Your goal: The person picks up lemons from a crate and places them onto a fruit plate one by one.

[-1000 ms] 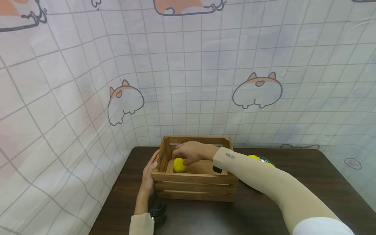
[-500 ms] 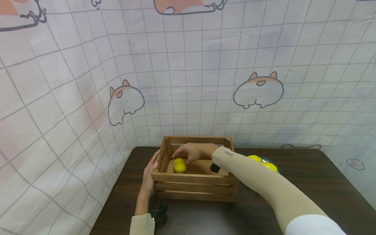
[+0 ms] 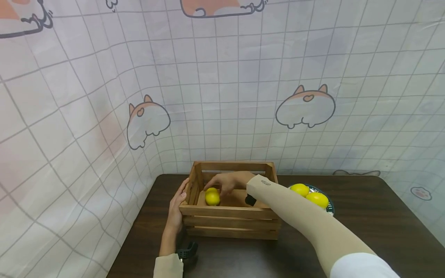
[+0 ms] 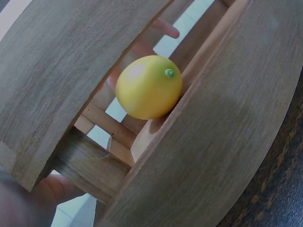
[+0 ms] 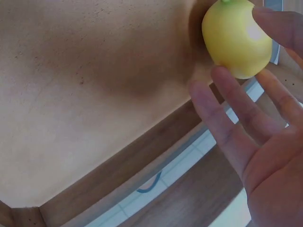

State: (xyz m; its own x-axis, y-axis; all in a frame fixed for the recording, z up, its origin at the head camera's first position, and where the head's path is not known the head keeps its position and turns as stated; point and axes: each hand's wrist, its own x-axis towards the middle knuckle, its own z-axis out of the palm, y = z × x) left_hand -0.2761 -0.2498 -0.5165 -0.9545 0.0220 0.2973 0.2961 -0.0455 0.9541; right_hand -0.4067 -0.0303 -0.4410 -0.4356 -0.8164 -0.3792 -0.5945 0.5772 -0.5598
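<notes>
A yellow lemon (image 3: 212,197) with a green tip sits inside a slatted wooden crate (image 3: 231,222), near its left end. My right hand (image 3: 226,182) is in the crate just beside the lemon. In the right wrist view the fingers (image 5: 236,106) are spread and relaxed around one side of the lemon (image 5: 236,40), and the thumb overlaps it; whether they touch it I cannot tell. My left hand (image 3: 176,204) rests against the crate's left end from outside, its fingers straight along the panel. Through the front slats, the left wrist view shows the lemon (image 4: 149,87).
Right of the crate, a patterned plate (image 3: 330,208) bears two more lemons (image 3: 318,199), partly behind my right sleeve (image 3: 295,216). The dark wooden table (image 3: 365,220) ends at a grid-patterned cloth (image 3: 236,116) with cartoon dogs at the back and left.
My right hand has eased slightly away from the lemon and lower in the crate. The right forearm has shifted left, uncovering more of the plate's lemons. The left hand stays put.
</notes>
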